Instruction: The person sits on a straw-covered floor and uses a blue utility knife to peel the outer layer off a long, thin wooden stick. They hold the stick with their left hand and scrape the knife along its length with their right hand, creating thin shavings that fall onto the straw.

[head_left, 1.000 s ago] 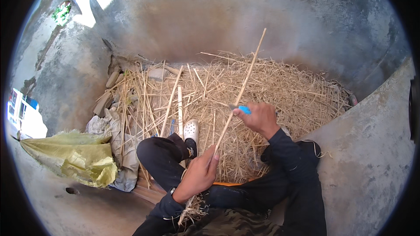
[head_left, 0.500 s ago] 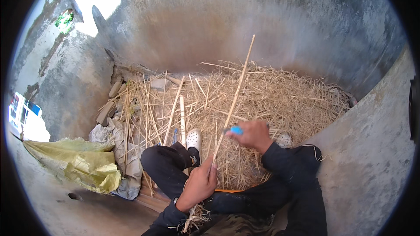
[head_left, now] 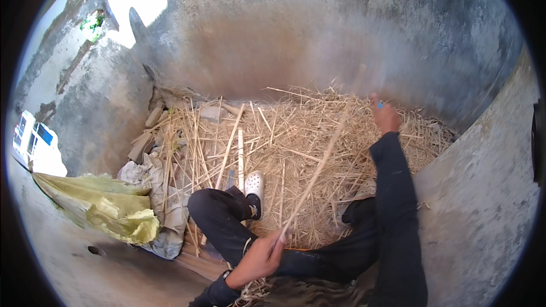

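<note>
We see the left hand (head_left: pixel 259 258) w/ grip clamped on a long straw stalk (head_left: pixel 318 167), running to 1 o'clock. Right hand (head_left: pixel 385 116) closed on a small blue tool (head_left: pixel 380 104). Straw pile (head_left: pixel 296 136) ahead, white shoe (head_left: pixel 253 185) at 11, yellow-green sack (head_left: pixel 105 210) at 9.

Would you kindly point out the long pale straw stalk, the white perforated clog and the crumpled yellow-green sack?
Long pale straw stalk (head_left: pixel 316 173), head view, mid-length of the stem.
White perforated clog (head_left: pixel 253 184), head view, toe top.
Crumpled yellow-green sack (head_left: pixel 105 207), head view, middle folds.
</note>
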### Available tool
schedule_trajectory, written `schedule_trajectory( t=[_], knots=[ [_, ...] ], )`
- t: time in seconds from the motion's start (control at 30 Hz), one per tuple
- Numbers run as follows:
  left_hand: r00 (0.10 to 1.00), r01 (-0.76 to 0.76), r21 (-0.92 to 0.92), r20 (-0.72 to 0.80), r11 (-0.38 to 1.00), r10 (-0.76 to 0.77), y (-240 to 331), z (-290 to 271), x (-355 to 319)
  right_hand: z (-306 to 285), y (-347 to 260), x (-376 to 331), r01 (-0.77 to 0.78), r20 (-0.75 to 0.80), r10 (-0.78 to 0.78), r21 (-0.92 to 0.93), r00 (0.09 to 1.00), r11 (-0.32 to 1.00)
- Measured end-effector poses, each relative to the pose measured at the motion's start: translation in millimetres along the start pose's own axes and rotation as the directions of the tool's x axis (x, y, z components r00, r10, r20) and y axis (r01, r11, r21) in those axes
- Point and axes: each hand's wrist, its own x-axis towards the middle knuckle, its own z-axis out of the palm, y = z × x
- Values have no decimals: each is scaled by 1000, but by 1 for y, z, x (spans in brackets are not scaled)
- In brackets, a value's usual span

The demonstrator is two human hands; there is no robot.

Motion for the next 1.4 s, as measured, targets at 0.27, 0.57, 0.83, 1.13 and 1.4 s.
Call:
schedule_trajectory(
  t=[0.27, 0.57, 0.83, 1.13, 1.4],
  knots=[
    [999, 44, -562, 12, 826, -45, -30, -9, 52, -21, -51, -70, 315, 87, -375, 391, 923, 865],
    [993, -78, -492, -120, 867, 22, -9, 0, 66, -49, -100, -150, 602, 106, -688, 402, 718, 690],
    [992, -58, -244, -127, 968, 27, -1, -3, 64, -51, -103, -155, 642, 60, -711, 384, 700, 664],
    [979, -90, -46, -187, 995, 80, 3, -2, 56, -38, -98, -152, 692, -72, -720, 356, 690, 628],
    [993, -26, -119, -121, 993, 12, 8, -6, 47, -45, -93, -144, 601, 76, -657, 338, 750, 724]
  ],
)
